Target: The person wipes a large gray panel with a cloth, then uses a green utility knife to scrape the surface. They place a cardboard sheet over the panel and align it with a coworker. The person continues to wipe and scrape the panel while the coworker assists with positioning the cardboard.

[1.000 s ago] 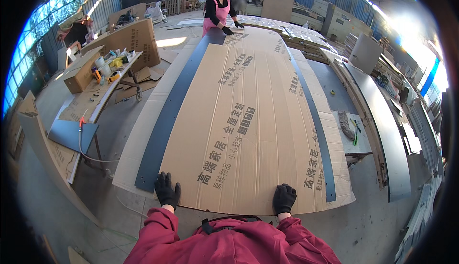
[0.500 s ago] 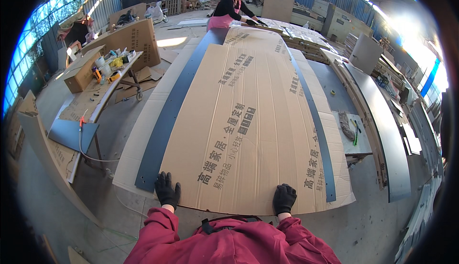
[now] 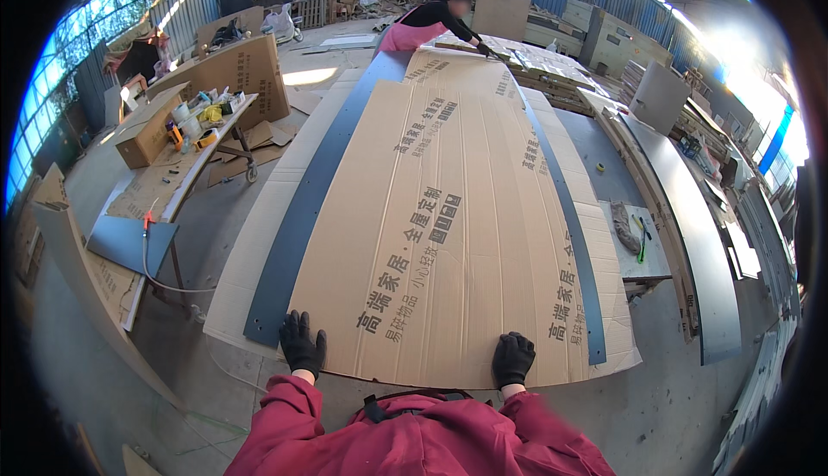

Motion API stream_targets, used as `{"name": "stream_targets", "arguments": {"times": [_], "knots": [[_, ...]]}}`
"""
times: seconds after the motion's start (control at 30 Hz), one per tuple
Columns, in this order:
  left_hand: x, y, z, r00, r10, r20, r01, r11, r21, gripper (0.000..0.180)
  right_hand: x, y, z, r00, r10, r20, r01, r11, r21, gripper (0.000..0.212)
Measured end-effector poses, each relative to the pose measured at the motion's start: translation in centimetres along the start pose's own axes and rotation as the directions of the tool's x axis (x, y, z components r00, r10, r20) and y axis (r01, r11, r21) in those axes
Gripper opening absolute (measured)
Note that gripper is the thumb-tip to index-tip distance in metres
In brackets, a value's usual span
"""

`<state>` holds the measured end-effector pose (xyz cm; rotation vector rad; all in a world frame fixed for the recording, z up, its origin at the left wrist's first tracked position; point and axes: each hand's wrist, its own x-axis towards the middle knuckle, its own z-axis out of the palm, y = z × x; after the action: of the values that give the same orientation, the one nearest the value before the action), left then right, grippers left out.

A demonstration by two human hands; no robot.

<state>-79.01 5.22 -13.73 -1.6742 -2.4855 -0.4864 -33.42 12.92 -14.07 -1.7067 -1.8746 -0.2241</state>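
Note:
A long brown cardboard sheet (image 3: 483, 286) with dark printing lies over a dark blue-grey panel (image 3: 297, 247), whose strips show along both sides. My left hand (image 3: 302, 344), in a black glove, rests open with fingers spread on the sheet's near left corner. On the near edge, further right, my right hand (image 3: 513, 360), gloved alike, is closed in a fist against the cardboard; nothing shows in it. A second cardboard piece (image 3: 470, 68) covers the far end. Wider cardboard (image 3: 231, 291) lies beneath the panel.
A co-worker (image 3: 423, 28) in a pink apron bends over the far end. Left stands a workbench (image 3: 185, 178) with tools, tape and a red-nozzled air hose (image 3: 147, 217). To the right, a long grey panel (image 3: 690, 217) lies beside a low surface with a grey glove-like item (image 3: 625, 228).
The co-worker has leaned further right over the far end, reaching across the cardboard. My hands and the sheet have stayed in place.

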Motion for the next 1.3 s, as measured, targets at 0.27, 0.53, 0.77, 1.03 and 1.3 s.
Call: {"name": "stream_targets", "arguments": {"times": [0.27, 0.53, 0.77, 1.03, 1.3], "knots": [[0.07, 0.04, -0.02, 1.000, -0.001, 0.002, 0.001, 1.000, 0.013, 0.063, 0.10, -0.11, -0.26, 1.000, -0.004, 0.022, 0.004, 1.000, -0.001, 0.008], [0.04, -0.13, 0.19, 0.999, 0.021, -0.029, -0.021, 1.000, -0.007, 0.062, 0.11, -0.14, -0.29, 1.000, -0.003, 0.003, 0.003, 1.000, 0.018, 0.009], [0.01, -0.15, 0.19, 0.999, 0.020, -0.030, -0.020, 1.000, -0.018, 0.062, 0.00, 0.09, 0.02, 1.000, -0.010, 0.007, 0.010, 1.000, 0.005, 0.009], [0.02, -0.10, 0.16, 1.000, 0.011, -0.020, -0.011, 1.000, 0.012, 0.062, 0.22, -0.25, -0.47, 1.000, -0.011, -0.002, 0.011, 1.000, 0.015, 0.008], [-0.07, -0.04, 0.13, 0.999, 0.024, -0.039, -0.024, 1.000, 0.017, 0.062, 0.37, -0.47, -0.76, 1.000, -0.015, -0.003, 0.015, 1.000, 0.012, 0.009]]}}
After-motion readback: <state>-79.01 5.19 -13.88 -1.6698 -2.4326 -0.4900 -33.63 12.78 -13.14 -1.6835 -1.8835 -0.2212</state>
